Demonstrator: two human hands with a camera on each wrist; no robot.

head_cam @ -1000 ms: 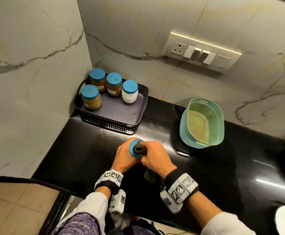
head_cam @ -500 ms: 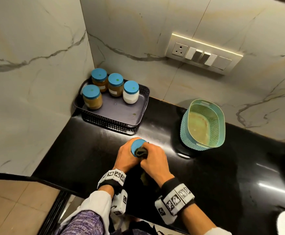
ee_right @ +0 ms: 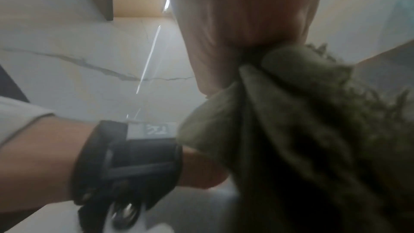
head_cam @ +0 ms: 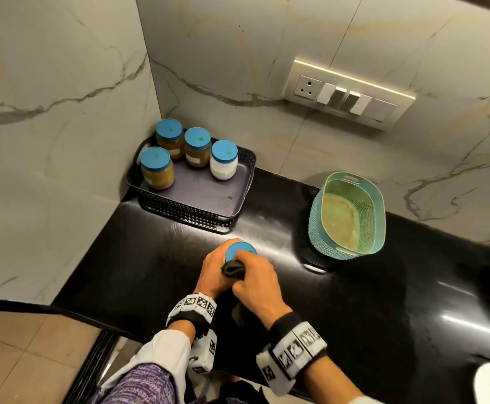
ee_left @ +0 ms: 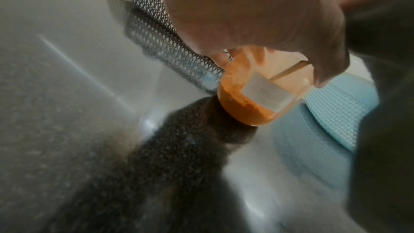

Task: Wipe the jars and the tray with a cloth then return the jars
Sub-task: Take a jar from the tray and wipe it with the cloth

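At the lower centre of the head view, a person's left hand (head_cam: 216, 271) wraps its fingers round a blue-lidded jar (head_cam: 240, 250) that stands on the black counter (head_cam: 383, 287), just in front of the dark tray (head_cam: 179, 209). The left wrist view shows the jar (ee_left: 253, 98) holding orange powder, a pale label on its side, its base on the counter. The right hand (head_cam: 256, 282) is fisted tight on a bunched olive-green cloth (head_cam: 232, 269), which meets the near edge of the lid; the rest of the cloth (ee_right: 302, 121) hangs below the fist in the right wrist view. Whether the cloth touches the glass below the lid is hard to judge, as the hands cover that part.

In the upper left of the head view, the tray sits in the corner of the marble walls with four blue-lidded jars (head_cam: 169, 138) grouped at its far left end: three with brownish contents, one white (head_cam: 224, 160). Right of centre, a teal perforated basket (head_cam: 351, 214) rests on the counter, well apart from the tray. A switch panel (head_cam: 348, 96) is set in the wall at upper right.
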